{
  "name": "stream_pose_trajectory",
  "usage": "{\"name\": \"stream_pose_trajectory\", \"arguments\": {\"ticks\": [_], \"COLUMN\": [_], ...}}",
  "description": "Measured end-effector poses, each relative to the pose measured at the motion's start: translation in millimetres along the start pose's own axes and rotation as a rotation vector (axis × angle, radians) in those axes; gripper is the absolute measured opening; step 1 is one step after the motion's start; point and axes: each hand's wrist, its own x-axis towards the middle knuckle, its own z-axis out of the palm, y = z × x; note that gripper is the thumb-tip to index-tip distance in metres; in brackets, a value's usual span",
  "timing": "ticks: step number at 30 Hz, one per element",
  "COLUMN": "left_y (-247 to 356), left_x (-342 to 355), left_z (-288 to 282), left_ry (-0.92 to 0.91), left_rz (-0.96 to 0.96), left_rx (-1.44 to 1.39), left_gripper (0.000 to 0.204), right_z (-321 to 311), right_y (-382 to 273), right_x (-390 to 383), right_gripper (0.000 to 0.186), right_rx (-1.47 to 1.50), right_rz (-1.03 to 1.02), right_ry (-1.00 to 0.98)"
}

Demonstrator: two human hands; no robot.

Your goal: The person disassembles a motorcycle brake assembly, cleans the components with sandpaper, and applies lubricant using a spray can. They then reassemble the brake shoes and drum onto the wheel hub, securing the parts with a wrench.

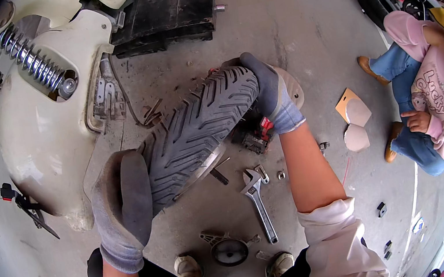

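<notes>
Between my two gloved hands a black scooter tire (200, 113) with a V-shaped tread is held tilted above the floor. My left hand (123, 205), in a grey glove, is closed on its near left end. At the far right end my right hand (273, 92) is wrapped over the sidewall, its fingertips partly hidden behind the tire. Below the tire lie a red and black power tool (254, 138), partly covered, and an adjustable wrench (259, 205). A small nut (281, 175) sits right of the wrench. Near my feet is a round metal part with arms (229, 250).
At left stands a cream scooter body (40, 139) with a coil-spring shock absorber (36, 61). A black panel (166, 13) lies at the far side. To the right a person in a pink hoodie (441, 96) crouches by cardboard pieces (353, 109). Small black parts (382, 209) lie lower right.
</notes>
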Motion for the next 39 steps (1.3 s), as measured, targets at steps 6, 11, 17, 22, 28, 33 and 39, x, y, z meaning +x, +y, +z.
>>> {"name": "stream_pose_trajectory", "arguments": {"ticks": [6, 11, 17, 22, 28, 33, 39], "left_y": [-22.6, -41.1, -29.9, -28.5, -32.0, -35.5, -56.3], "left_x": [-10.0, -14.4, 3.2, 11.7, 15.4, 14.4, 12.9], "left_z": [-6.2, -16.1, -44.4, -43.0, -43.3, -41.3, -28.5], "left_ry": [0.179, 0.206, 0.07, 0.045, 0.052, 0.111, 0.157], "left_rz": [-0.038, 0.24, 0.459, 0.546, 0.554, 0.496, 0.408], "left_rx": [-0.238, 0.013, -0.086, -0.057, -0.079, -0.084, 0.041], "left_gripper": [0.025, 0.023, 0.026, 0.033, 0.032, 0.028, 0.025], "right_z": [14.1, 12.1, 17.1, 8.3, 6.4, 13.9, 15.5], "right_y": [-99.4, -103.3, -110.9, -98.7, -92.9, -95.4, -104.0], "right_x": [20.8, 12.4, 0.6, -8.2, -5.3, -3.1, -11.7], "right_gripper": [0.047, 0.043, 0.05, 0.052, 0.049, 0.047, 0.044], "right_rx": [0.393, 0.325, 0.239, 0.21, -0.005, 0.184, 0.007], "right_rz": [0.385, 0.456, 0.396, 0.365, 0.194, 0.276, 0.166], "right_ry": [0.06, 0.089, 0.168, 0.15, 0.104, 0.185, 0.229]}}
